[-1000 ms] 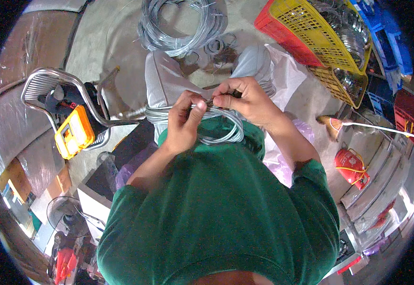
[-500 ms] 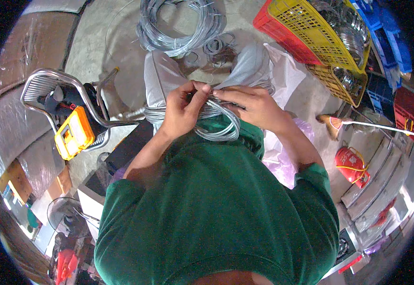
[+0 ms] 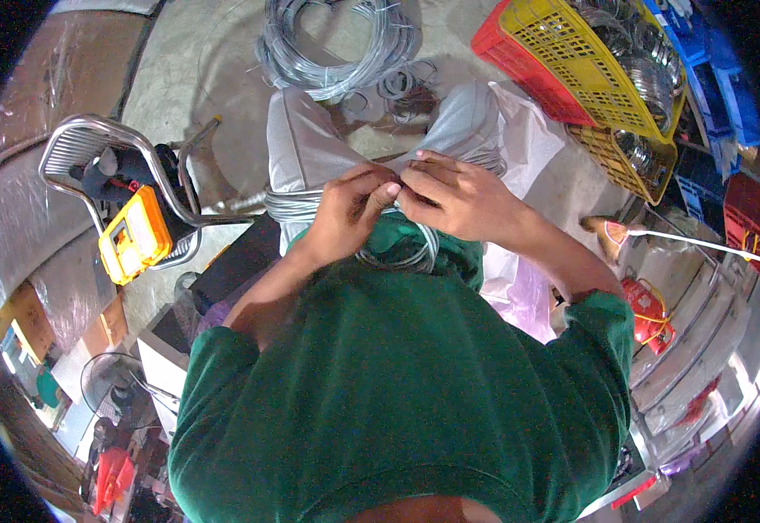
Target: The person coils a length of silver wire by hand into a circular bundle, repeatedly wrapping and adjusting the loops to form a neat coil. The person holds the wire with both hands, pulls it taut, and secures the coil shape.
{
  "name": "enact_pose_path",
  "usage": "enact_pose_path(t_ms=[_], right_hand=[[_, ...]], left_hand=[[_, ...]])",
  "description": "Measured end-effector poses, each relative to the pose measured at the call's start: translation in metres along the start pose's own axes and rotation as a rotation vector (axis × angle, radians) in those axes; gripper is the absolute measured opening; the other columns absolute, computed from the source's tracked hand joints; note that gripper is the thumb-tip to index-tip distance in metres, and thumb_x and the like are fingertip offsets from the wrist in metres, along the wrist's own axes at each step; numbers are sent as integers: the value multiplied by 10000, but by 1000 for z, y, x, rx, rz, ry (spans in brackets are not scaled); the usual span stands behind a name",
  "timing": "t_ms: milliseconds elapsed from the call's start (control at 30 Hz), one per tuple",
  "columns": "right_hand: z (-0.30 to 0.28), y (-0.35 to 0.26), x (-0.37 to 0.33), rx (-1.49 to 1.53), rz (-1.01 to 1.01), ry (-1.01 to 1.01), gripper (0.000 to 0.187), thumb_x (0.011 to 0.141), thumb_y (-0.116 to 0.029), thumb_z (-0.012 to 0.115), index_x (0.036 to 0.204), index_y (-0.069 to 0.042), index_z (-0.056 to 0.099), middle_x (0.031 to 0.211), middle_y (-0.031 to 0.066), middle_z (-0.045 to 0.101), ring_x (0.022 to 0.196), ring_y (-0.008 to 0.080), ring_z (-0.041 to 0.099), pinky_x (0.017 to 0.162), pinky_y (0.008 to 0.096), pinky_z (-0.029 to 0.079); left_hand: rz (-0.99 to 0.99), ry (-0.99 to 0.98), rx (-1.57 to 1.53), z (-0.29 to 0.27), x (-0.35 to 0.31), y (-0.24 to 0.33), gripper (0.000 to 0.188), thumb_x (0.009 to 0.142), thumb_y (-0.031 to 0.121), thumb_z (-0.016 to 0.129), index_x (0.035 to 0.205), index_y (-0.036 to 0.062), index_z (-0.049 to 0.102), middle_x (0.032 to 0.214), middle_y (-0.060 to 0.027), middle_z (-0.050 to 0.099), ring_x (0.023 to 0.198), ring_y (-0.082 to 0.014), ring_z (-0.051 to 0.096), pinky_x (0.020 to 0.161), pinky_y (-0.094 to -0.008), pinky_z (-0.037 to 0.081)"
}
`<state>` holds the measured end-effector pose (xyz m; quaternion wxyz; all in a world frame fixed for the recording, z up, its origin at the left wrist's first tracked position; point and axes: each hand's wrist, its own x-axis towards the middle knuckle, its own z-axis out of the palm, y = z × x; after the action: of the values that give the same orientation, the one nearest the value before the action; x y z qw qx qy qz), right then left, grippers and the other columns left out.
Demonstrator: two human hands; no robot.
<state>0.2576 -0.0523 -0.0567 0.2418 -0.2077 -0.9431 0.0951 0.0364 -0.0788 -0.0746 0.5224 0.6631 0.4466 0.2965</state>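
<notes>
My left hand (image 3: 349,213) and right hand (image 3: 454,196) meet over my lap, fingertips pressed together, pinching the grey wire coil (image 3: 397,253) between them. Since a second ago both hands have lifted a bit toward 12 o'clock, knuckles closer. Big wire bundle (image 3: 332,52) at 12 o'clock, yellow crate (image 3: 589,52) at 2, orange meter (image 3: 136,235) at 9, all unmoved.

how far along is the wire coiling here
Done: several small wire rings lie on the floor past the knees. In hand: both the left hand and the right hand pinch one grey wire coil in the lap, fingers meeting at its top. Left: a big loose wire bundle sits on the floor, seemingly unworked. So it looks partway through, though how many rings are wanted cannot be told.
</notes>
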Motion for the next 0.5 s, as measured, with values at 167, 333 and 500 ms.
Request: enact_pose_path(t_ms=[167,333,500], right_hand=[[-4,4,-2,-136,-108,-8,224,777,-223,618,943,-72,615,972,86,619,938,260,684,1013,457,521],[-14,10,3,-255,-144,6,183,782,-219,618,893,-74,608,917,74,609,919,242,673,953,447,541],[-16,22,10,-162,-218,-85,151,834,-219,621,912,-95,655,825,23,566,769,212,632,767,371,563]], left_hand=[[-104,34,-300,-1,-3,12,242,934,93,671,1136,-36,638,1108,-168,670,1019,-273,657,911,-361,506],[111,-29,-25,-14,4,21,320,902,76,700,1208,-3,651,1143,-166,685,1046,-269,671,900,-351,517],[36,-101,104,-21,10,28,255,895,69,698,1147,32,694,981,-166,699,862,-289,691,749,-373,537]])
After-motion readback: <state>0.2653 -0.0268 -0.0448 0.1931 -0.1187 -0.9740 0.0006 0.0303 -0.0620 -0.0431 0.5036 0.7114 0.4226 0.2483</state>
